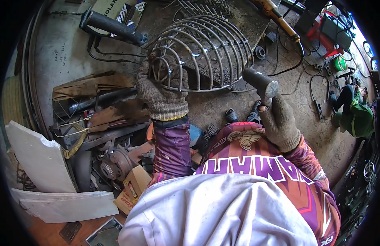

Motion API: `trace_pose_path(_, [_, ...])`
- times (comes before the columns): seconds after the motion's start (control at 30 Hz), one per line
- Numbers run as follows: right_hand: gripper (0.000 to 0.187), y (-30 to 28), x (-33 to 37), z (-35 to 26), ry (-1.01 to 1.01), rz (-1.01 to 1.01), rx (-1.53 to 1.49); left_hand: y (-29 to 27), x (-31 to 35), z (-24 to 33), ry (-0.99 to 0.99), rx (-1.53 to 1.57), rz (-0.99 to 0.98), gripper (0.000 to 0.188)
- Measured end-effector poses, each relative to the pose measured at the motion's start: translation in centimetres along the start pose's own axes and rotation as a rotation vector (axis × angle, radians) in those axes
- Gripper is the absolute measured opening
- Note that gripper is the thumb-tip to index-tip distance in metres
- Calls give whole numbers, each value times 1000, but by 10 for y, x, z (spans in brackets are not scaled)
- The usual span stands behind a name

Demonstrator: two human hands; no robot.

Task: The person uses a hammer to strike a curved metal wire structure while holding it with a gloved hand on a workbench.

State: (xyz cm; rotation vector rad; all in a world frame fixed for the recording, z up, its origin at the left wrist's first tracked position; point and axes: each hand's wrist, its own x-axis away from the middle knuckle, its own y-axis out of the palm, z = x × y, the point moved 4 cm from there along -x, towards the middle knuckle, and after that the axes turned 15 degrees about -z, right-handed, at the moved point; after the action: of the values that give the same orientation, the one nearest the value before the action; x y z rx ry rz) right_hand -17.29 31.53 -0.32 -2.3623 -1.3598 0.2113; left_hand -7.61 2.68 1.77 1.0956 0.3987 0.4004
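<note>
My left hand (163,98), in a brown knit glove, is closed around the narrow end of a cage of bent metal rods (194,55). Curved ribs cross its long rods, with bright spots at the joints. In my right hand (282,123), gloved too, is a hammer with a thick cylindrical steel head (259,82). Its head is raised beside the wide right end of the cage; whether they touch I cannot tell. The hammer's handle is mostly hidden by the glove.
At upper left a dark pipe (116,28) points toward the cage. An angle grinder (276,18) with its cable lies at upper right. Brown cloths (93,87), scrap parts and white boards (38,158) crowd the left. A person in green (360,117) crouches at far right.
</note>
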Motion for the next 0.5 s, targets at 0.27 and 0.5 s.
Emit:
trace_pose_path(0.27, [36,2,-1,3,-84,12,47,-13,0,3,-33,63,-246,40])
trace_pose_path(0.5, [35,0,-2,1,-77,14,9,-10,1,-2,25,255,-51,33])
